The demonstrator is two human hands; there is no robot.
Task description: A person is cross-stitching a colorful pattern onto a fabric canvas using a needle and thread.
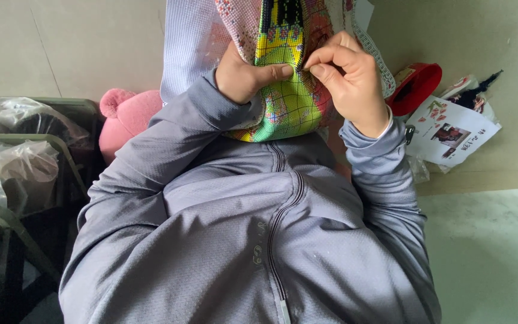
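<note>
Stitching mid-row: left hand (244,75) clamping folded cross-stitch canvas (289,90) under thumb, right hand (346,75) pinching closed at fold, needle too small to confirm, probably needing careful pull-through.

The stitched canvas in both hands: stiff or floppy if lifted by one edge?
Probably floppy: the canvas folds and drapes over the left hand. Likely light, since the right hand pinches it with fingertips only. The open weave probably grips well.

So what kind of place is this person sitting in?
Probably a home or small craft corner, not a factory. Both hands, left hand and right hand, work a colourful cross-stitch canvas over the lap. A pink plush toy, a red container and loose papers lie around.
</note>
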